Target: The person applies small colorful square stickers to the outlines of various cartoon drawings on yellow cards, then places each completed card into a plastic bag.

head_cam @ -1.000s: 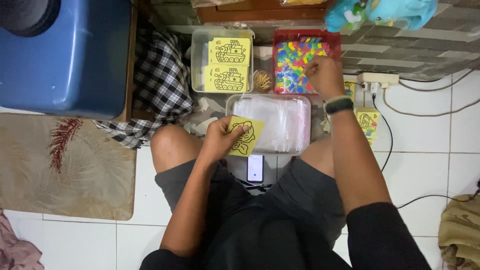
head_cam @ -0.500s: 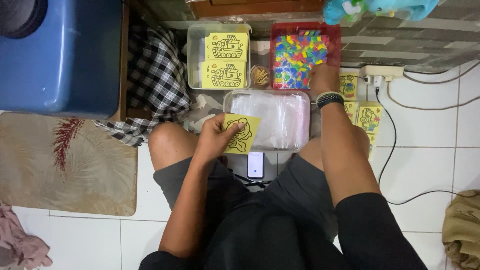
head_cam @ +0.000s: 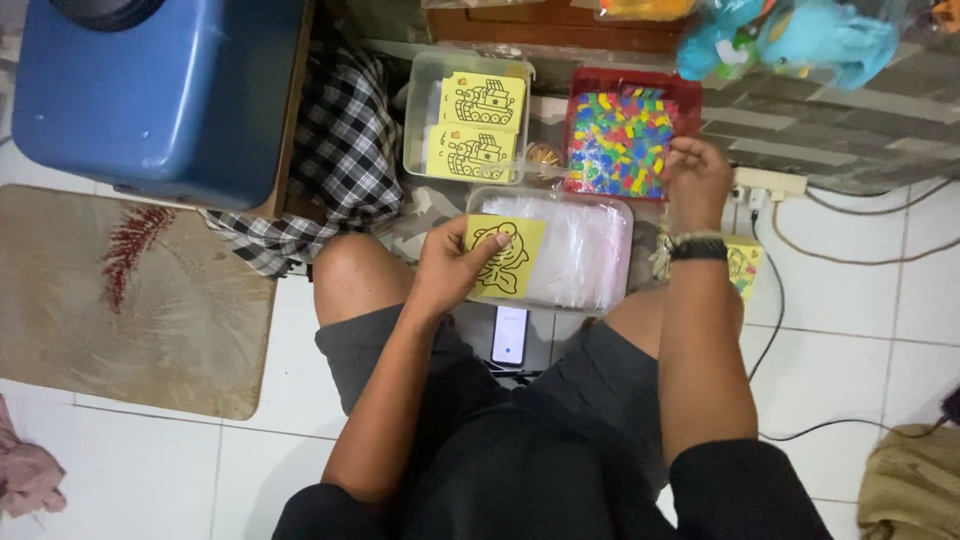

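I sit on the floor with several boxes in front of my knees. My left hand (head_cam: 447,265) grips a yellow card with a black line drawing (head_cam: 508,255), held over a clear box of plastic sleeves (head_cam: 585,250). My right hand (head_cam: 697,180), with a dark wristband, reaches to the right edge of a red tray of small coloured pieces (head_cam: 626,143); its fingers are curled, and whether they pinch a piece is hidden. A clear box with two yellow drawing cards (head_cam: 474,128) stands to the left of the red tray.
A phone (head_cam: 509,335) lies on the floor between my legs. A blue container (head_cam: 160,95) and checked cloth (head_cam: 335,165) are at the left, with a beige mat (head_cam: 120,300) below. A power strip with cables (head_cam: 770,185), more yellow cards (head_cam: 742,265) and blue plush toys (head_cam: 790,40) are at the right.
My right hand has stayed at the red tray's right edge with small shifts. My left hand keeps the yellow card over the clear box.
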